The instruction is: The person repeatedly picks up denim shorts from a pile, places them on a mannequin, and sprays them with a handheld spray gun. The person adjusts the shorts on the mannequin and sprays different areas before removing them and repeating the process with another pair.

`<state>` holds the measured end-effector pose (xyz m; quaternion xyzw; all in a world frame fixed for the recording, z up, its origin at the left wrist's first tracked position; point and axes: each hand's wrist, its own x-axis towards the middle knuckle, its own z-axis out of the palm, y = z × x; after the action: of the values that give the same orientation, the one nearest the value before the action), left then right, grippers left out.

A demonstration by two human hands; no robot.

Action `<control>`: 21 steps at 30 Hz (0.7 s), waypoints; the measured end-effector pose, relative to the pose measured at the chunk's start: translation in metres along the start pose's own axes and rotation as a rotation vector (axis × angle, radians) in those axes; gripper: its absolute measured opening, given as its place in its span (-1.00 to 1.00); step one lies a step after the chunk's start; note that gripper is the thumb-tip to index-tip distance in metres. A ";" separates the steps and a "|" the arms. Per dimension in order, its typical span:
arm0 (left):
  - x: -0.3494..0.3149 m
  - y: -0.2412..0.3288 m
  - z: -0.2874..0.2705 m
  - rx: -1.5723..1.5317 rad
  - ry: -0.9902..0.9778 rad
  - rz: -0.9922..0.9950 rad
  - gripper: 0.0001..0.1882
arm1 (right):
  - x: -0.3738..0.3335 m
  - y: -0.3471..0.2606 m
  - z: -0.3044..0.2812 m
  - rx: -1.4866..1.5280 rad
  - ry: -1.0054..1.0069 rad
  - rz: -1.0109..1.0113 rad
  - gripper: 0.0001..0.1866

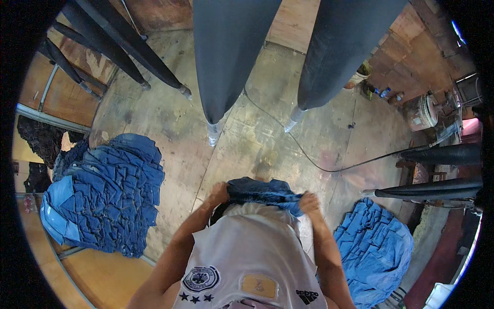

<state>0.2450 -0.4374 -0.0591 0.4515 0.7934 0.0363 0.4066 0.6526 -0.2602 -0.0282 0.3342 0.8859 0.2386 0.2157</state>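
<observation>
- Denim garment (pixel 263 191): near centre, before the white shirt (pixel 247 232), long axis left to right.
- Left hand (pixel 220 193) grips its left end; right hand (pixel 310 203), its right.
- Denim heaps (pixel 110 190) lie left and right.
- Far: black tapered forms (pixel 231 62), cable (pixel 329 171).
- Far right: whitish bucket (pixel 420 113), contents unclear.

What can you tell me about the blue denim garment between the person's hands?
The denim garment is dark blue with paler, faded-looking patches, and looks like woven cotton. It is spread sideways and creased in front of the person's waist, above the floor in this view. The left hand grips its left end, the right hand its right. Its cut, seams and fastenings cannot be made out.
</observation>
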 end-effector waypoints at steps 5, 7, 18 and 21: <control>-0.038 0.120 -0.227 0.349 0.201 0.133 -0.70 | 0.024 0.158 -0.107 0.604 -0.151 0.223 -0.79; -0.093 0.156 -0.297 0.281 0.545 0.357 -0.68 | 0.012 0.210 -0.201 0.834 0.009 0.449 -0.70; 0.000 -0.066 -0.070 0.322 -0.538 0.296 -0.64 | -0.022 -0.042 -0.023 0.963 -0.638 -0.172 -0.82; -0.025 -0.119 -0.011 0.321 -0.522 0.548 -0.61 | -0.082 -0.088 0.009 1.256 -0.526 0.310 -0.83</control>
<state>0.1619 -0.5232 -0.0867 0.6977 0.5096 -0.0970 0.4940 0.6707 -0.3731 -0.0673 0.5650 0.7167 -0.3795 0.1522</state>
